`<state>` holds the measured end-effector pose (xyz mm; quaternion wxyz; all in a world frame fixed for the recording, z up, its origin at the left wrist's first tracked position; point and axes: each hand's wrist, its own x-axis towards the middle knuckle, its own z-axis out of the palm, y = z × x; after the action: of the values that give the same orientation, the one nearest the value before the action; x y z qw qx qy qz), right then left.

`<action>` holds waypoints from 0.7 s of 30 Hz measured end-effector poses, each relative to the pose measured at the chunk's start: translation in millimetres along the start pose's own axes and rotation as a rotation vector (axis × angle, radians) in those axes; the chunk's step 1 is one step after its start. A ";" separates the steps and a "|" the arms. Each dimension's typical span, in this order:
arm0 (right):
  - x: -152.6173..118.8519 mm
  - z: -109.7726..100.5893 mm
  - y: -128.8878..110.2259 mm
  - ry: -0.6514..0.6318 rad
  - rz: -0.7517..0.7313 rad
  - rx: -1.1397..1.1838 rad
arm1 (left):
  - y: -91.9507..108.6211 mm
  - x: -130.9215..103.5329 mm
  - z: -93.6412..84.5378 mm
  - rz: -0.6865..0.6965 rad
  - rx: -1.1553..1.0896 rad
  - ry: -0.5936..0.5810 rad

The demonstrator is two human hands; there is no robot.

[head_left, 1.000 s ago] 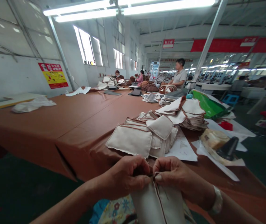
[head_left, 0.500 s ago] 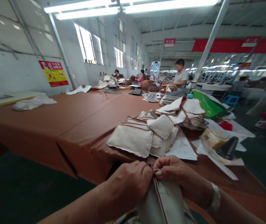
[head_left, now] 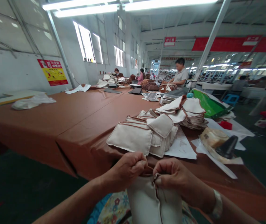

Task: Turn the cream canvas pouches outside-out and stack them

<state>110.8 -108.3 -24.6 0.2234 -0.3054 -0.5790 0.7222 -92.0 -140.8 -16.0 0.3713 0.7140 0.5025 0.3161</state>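
Note:
A cream fabric piece [head_left: 144, 199] with a brown-edged seam down its middle hangs from my two hands, over my lap. My left hand [head_left: 133, 166] is closed on its upper left edge, the fingers curled in a fist. My right hand [head_left: 173, 175] pinches the top of the seam between thumb and finger. Some brown material shows at the top edge between the hands. Just beyond them, a stack of similar cream pieces [head_left: 130, 138] with brown edges lies on the brown-covered table [head_left: 95, 109].
Another pile of cream pieces [head_left: 193, 116] lies farther right. White paper sheets [head_left: 182, 144], a black cone-shaped object [head_left: 227, 147] and a tan block [head_left: 213, 137] are on the right side. A green bag [head_left: 210, 104] is behind. A person [head_left: 180, 74] stands farther back.
My left hand has moved up and left, away from my right hand, spreading the top edge of the cream piece. My right hand keeps its pinch on the seam.

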 end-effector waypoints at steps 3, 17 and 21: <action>1.4 -2.6 1.8 -0.001 0.058 0.160 | 7.0 -4.3 -4.3 0.057 -0.047 -0.078; 0.1 -2.5 10.4 -0.006 0.095 0.286 | 1.6 -18.6 8.4 0.430 0.735 -0.039; 1.9 -5.0 16.0 -0.038 0.082 0.340 | 6.4 -23.3 12.0 0.437 0.845 -0.067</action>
<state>113.4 -107.3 -41.2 0.2313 -0.2731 -0.4393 0.8240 -85.9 -167.0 -18.7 -0.0106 0.9012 0.4128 0.1315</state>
